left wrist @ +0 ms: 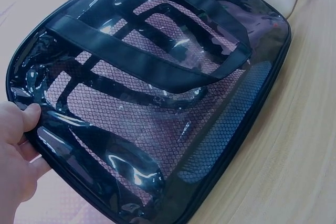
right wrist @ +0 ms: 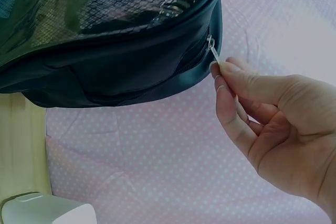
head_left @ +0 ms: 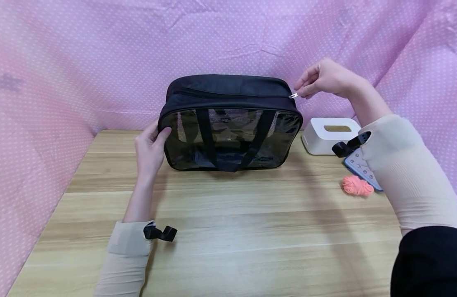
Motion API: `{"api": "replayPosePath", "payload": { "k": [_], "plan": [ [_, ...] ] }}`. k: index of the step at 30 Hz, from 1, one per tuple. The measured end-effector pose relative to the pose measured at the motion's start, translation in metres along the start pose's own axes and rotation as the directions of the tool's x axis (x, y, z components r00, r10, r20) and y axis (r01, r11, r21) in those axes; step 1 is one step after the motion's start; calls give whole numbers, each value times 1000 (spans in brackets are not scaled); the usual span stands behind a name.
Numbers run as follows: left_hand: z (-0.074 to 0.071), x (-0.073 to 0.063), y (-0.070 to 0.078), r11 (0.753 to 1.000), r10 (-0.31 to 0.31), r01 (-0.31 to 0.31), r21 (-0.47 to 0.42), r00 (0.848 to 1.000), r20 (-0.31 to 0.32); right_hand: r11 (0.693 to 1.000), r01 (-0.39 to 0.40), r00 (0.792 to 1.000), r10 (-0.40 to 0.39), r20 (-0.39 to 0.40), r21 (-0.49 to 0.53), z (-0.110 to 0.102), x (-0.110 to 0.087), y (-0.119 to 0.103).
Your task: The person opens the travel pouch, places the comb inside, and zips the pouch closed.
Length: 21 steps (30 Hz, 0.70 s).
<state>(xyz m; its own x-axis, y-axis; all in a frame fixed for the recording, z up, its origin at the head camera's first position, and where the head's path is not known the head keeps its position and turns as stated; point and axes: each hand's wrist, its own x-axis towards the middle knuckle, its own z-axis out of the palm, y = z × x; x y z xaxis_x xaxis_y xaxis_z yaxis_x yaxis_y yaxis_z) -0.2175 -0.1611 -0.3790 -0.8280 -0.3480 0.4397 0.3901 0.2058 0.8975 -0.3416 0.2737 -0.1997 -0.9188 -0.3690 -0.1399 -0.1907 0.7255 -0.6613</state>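
Observation:
A black bag (head_left: 228,93) with a clear front panel and a black strap handle stands upright at the back of the table. My left hand (head_left: 150,144) grips its left side edge, thumb on the front and fingers behind; in the left wrist view the thumb presses the clear panel (left wrist: 126,98) near the piping. At the top right corner my right hand (head_left: 326,78) pinches the metal zipper pull (right wrist: 214,51) between thumb and forefinger. The zipper line runs along the bag's top. Blue mesh shows low inside the bag in the left wrist view.
Right of the bag stands a white tissue box (head_left: 319,140) with an oval slot. Beside it, partly behind my right forearm, lies a blue-edged patterned flat item (head_left: 360,163), with a coral yarn bundle (head_left: 356,185) in front. A pink dotted cloth (head_left: 228,37) hangs behind the wooden table (head_left: 228,231).

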Motion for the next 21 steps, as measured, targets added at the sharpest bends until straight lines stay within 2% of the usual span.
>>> {"api": "replayPosePath", "payload": {
  "k": [12,21],
  "plan": [
    [-1,0,1,999,-10,9,31,1000,10,998,-59,998,59,7,12,-1,-3,17],
    [-3,0,2,1000,5,-5,24,1000,21,999,-39,999,39,-7,26,1,-4,23]
  ]
}}
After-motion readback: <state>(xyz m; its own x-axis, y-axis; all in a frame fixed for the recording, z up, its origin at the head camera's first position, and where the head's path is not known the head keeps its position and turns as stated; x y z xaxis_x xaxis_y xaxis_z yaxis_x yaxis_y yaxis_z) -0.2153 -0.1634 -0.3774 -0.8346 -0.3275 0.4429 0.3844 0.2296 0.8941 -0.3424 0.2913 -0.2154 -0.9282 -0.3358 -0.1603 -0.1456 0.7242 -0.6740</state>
